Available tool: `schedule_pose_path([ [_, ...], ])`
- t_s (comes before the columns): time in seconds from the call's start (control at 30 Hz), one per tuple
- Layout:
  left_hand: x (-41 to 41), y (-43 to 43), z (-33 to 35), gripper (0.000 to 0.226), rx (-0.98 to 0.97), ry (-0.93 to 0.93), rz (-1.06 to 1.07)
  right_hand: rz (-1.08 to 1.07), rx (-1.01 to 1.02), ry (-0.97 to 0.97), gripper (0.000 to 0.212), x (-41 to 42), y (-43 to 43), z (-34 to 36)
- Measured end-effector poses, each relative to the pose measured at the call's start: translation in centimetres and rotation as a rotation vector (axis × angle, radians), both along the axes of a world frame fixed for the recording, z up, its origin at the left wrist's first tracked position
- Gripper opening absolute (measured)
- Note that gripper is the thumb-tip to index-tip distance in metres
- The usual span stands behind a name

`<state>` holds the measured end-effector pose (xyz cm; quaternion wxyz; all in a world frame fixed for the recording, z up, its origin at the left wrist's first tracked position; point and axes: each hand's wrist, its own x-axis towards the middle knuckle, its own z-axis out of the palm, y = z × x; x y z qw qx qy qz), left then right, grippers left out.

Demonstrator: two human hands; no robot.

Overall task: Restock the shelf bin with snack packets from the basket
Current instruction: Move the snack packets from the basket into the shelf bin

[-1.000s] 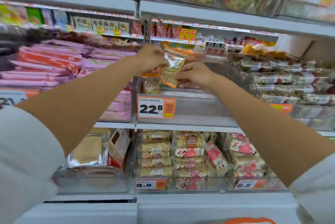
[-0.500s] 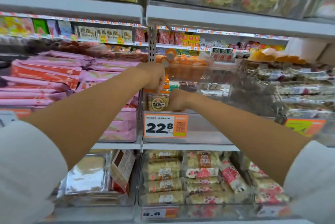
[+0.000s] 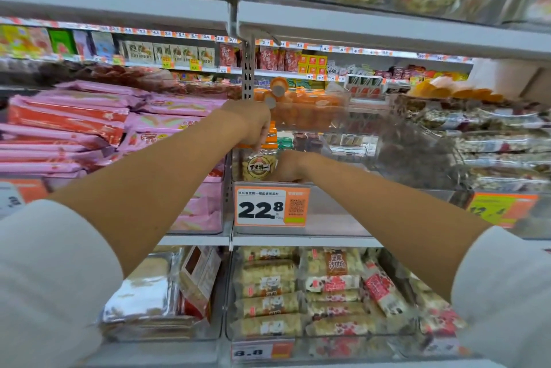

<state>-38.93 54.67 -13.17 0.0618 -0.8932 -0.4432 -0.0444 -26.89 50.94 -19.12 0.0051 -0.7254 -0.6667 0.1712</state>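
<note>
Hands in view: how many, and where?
2. The left hand holds the top of a packet in the bin; the right hand is low beside that packet. None seems hidden.

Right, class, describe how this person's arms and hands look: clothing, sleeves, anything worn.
The left sleeve and right sleeve are pale off-white, plain and loose, ending near the elbows. Both forearms are bare below them. The left hand and right hand wear no gloves; no watch or bracelet shows at either wrist.
</note>
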Motion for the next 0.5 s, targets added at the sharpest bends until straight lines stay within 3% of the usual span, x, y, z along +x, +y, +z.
schedule_pose_path([
  [0.33,0.1,-2.1,-0.2,0.009,0.121,0.015,0.045,-0.11,0.012,0.044,0.038,1.2,-1.9,0.9],
  [0.4,0.4,-3.2,-0.2,0.008,0.125,-0.1,0.043,-0.141,0.13,0.136,0.034,1.4,-2.4,1.1],
  [0.5,1.7,-6.0,0.0,0.007,-0.005,-0.377,-0.018,-0.18,0.486,0.229,0.019,2.2,-4.5,1.8],
])
